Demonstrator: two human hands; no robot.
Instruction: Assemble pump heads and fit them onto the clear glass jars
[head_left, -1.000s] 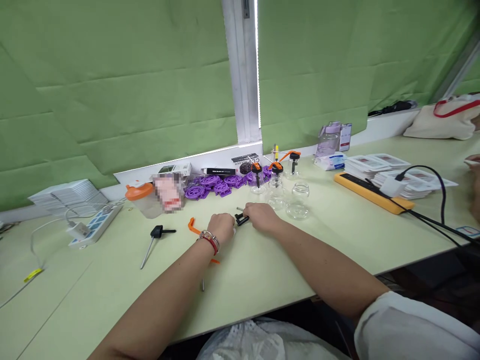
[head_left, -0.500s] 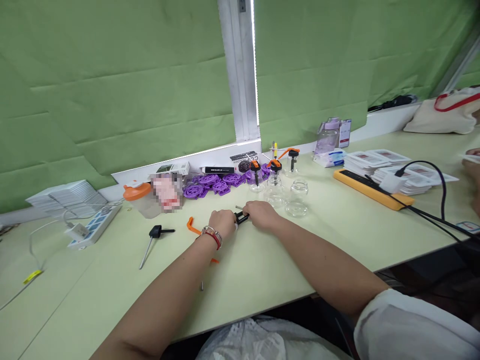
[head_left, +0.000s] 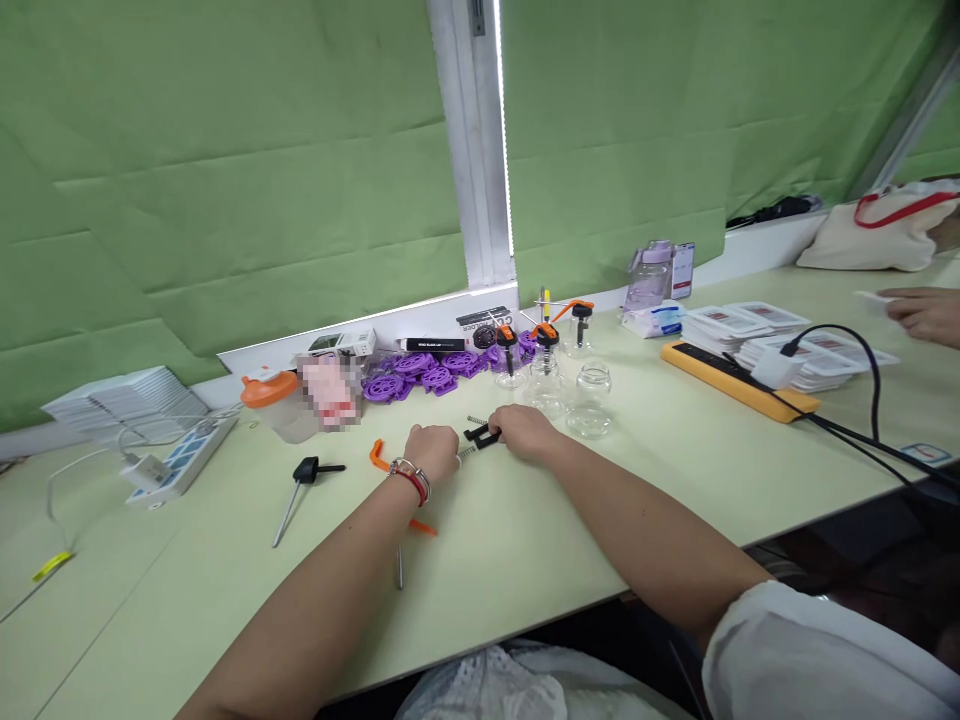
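My right hand (head_left: 525,432) has its fingers closed on a black plastic part (head_left: 487,437) with two prongs, low over the table. Its fingertips cover the near end of that part. To the left, my left hand (head_left: 433,455) is closed, and a small metal spring (head_left: 466,452) sticks out from its fingertips. Another spring (head_left: 477,420) lies just beyond the black part. An orange bent lever (head_left: 379,455) lies beside my left wrist, and a second orange piece (head_left: 424,527) shows under the forearm with a metal rod (head_left: 400,568).
A black head with a metal rod (head_left: 306,470) lies at left. Glass jars (head_left: 590,405), some with black-and-orange tops, stand behind my right hand, near purple plastic parts (head_left: 420,372). A yellow power strip (head_left: 739,380) and stacked cards lie right. Another person's hand (head_left: 926,315) is far right.
My left hand has drawn back leftward from the black part, with a spring now showing at its fingertips. My right hand keeps its hold. The other person's hand has come further into view.
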